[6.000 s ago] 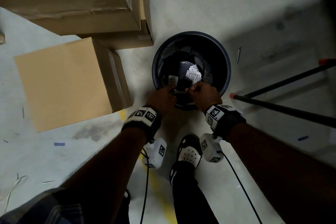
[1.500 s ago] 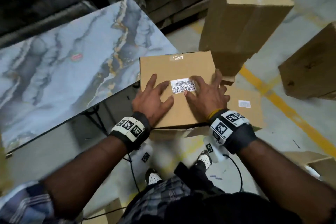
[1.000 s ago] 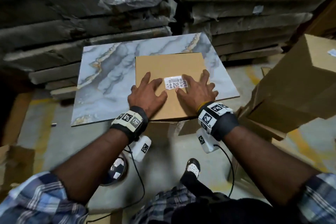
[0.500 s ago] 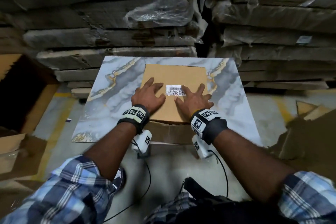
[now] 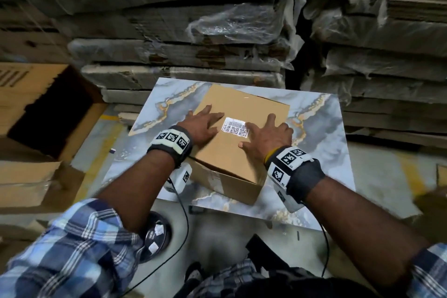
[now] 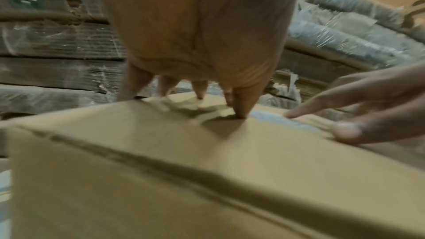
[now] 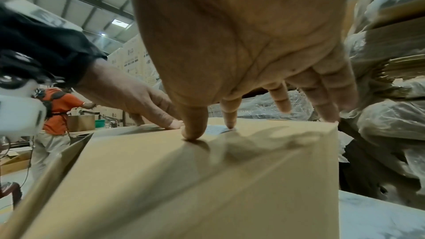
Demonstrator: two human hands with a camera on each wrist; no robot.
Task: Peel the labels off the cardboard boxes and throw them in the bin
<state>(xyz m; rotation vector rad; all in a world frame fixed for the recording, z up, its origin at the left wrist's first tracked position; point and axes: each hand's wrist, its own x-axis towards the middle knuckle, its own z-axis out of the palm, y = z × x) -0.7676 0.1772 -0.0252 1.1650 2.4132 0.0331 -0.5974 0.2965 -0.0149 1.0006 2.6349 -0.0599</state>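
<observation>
The cardboard box sits on the marble slab, label in the middle of its top. My left hand and right hand lie flat with fingers spread, holding nothing. Peeling is not begun; next I must lift one label corner with a fingernail.

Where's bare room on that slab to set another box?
Right of the box, the slab lies bare to its right edge; a narrower strip shows left of it, near the left hand. The box top is crowded: both hands, right hand, flank the label.
</observation>
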